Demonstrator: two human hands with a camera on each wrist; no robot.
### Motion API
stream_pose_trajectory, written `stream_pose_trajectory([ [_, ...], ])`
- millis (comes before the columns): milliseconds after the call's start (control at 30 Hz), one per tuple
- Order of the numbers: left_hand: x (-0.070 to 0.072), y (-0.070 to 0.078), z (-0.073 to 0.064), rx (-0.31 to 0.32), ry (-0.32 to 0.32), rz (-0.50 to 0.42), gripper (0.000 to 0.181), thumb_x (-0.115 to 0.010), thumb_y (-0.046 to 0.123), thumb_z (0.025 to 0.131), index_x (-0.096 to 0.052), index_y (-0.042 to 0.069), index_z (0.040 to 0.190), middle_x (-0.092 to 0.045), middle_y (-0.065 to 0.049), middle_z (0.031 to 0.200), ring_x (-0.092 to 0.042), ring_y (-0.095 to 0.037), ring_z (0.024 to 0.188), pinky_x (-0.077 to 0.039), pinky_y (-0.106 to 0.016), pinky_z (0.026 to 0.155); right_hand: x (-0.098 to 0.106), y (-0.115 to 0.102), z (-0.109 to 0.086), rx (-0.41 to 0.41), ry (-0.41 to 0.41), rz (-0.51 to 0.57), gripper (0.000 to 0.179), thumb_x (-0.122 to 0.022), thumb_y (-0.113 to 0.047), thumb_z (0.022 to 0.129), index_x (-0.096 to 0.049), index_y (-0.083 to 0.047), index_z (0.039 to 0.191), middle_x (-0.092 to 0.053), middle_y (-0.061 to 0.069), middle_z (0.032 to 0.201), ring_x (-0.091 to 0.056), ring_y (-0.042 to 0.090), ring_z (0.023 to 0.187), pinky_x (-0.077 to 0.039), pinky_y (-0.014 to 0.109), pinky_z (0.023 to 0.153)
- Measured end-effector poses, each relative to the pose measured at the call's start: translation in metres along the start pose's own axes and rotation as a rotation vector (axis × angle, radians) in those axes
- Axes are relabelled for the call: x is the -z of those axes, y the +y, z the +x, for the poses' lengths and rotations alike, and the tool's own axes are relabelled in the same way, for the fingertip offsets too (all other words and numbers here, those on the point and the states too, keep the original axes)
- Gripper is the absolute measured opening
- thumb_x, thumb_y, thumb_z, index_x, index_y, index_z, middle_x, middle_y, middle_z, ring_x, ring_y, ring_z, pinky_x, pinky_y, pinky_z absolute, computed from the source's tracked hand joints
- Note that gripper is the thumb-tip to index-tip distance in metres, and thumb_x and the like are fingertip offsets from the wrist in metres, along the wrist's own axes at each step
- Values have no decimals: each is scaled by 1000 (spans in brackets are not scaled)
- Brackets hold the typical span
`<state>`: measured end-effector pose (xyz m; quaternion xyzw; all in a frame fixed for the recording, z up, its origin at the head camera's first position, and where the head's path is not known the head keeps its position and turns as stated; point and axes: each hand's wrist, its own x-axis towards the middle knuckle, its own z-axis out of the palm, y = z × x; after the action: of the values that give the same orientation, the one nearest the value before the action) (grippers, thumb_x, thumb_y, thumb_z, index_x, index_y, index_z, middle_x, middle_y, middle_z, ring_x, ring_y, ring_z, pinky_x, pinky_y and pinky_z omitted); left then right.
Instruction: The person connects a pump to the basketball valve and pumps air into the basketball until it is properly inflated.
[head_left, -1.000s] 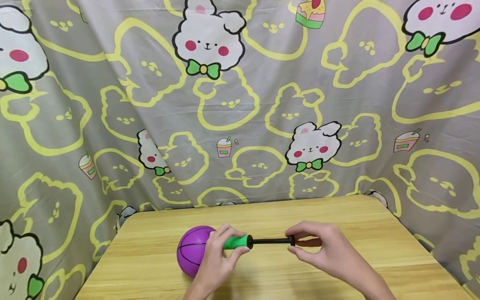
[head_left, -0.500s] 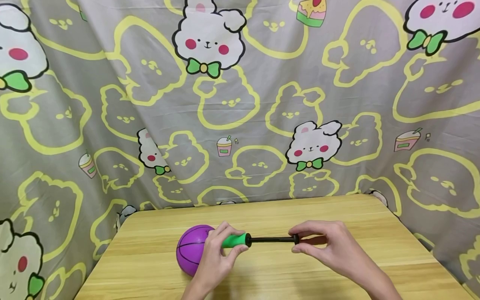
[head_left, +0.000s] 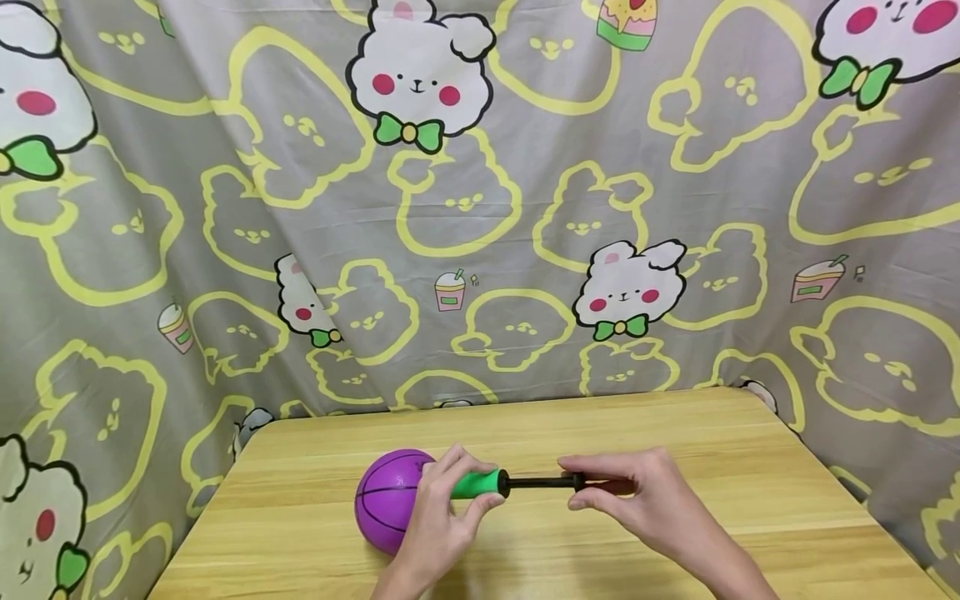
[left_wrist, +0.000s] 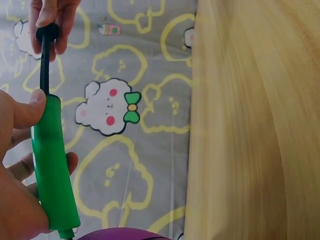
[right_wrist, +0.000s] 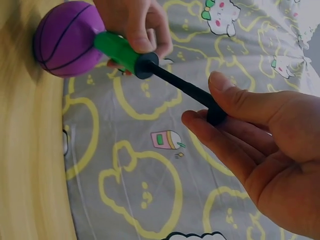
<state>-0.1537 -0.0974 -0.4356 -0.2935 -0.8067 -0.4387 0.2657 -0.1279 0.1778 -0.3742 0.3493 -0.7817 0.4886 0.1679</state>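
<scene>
A green hand pump (head_left: 477,484) lies almost level above the table, its black rod (head_left: 540,482) drawn out to the right. My left hand (head_left: 442,521) grips the green barrel, thumb and fingers on either side of it. With thumb and fingertips, my right hand (head_left: 660,504) pinches the black end knob (right_wrist: 216,115) of the rod. A purple ball (head_left: 386,504) with black basketball lines sits at the left end of the pump, partly behind my left hand. In the right wrist view, the pump's narrow tip meets the ball (right_wrist: 70,40).
Below the hands is a light wood-grain table (head_left: 600,558). A grey curtain (head_left: 480,233) printed with white bunnies and yellow outlines hangs behind it and at both sides, close to the table's edges.
My right hand first moved slightly right, lengthening the bare rod, then came back left, so less rod shows now. The left hand and the ball have hardly moved.
</scene>
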Motion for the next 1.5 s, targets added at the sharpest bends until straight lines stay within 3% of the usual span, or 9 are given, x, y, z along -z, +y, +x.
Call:
stream_pose_trajectory([
  [233, -2, 3, -1, 19, -3, -5, 24, -83, 28, 86, -73, 27, 108, -58, 21, 99, -55, -4, 88, -38, -33, 80, -14, 3, 1, 2, 12, 21, 30, -82, -10, 84, -78, -7, 114, -78, 7, 102, -74, 9, 86, -58, 25, 68],
  [533, -7, 4, -2, -31, -3, -5, 23, -82, 27, 86, -72, 26, 107, -58, 19, 98, -57, -3, 89, -36, -34, 81, -28, 5, 1, -38, 14, 57, 29, -82, -9, 85, -78, -7, 114, -78, 4, 104, -75, 12, 85, -59, 28, 67],
  [867, -10, 5, -3, -42, -6, -5, 23, -82, 27, 86, -72, 26, 107, -57, 19, 96, -57, -2, 89, -36, -34, 82, -48, 11, 1, -38, 38, 88, 27, -81, -14, 86, -78, -5, 112, -78, 8, 99, -75, 11, 85, -59, 28, 66],
  [1100, -12, 6, -5, -30, -26, 3, 20, -81, 29, 87, -71, 25, 105, -57, 18, 97, -55, -1, 88, -34, -35, 82, -58, 13, 0, -59, 39, 98, 27, -80, -5, 86, -77, 1, 112, -78, 11, 99, -76, 20, 85, -59, 28, 66],
  [1300, -9, 6, -5, 1, -56, -10, 20, -81, 32, 87, -72, 27, 104, -59, 19, 97, -57, 0, 89, -34, -33, 83, -56, 11, 1, -85, 0, 63, 25, -78, -6, 89, -76, -2, 114, -77, 10, 103, -76, 16, 87, -59, 26, 69],
  [1500, -11, 5, -4, -54, -68, -38, 22, -81, 31, 88, -72, 25, 106, -60, 15, 97, -59, 0, 88, -37, -31, 81, -44, 8, 1, -104, -71, 22, 19, -78, -11, 92, -76, -10, 110, -77, 1, 102, -75, 12, 87, -58, 24, 71],
])
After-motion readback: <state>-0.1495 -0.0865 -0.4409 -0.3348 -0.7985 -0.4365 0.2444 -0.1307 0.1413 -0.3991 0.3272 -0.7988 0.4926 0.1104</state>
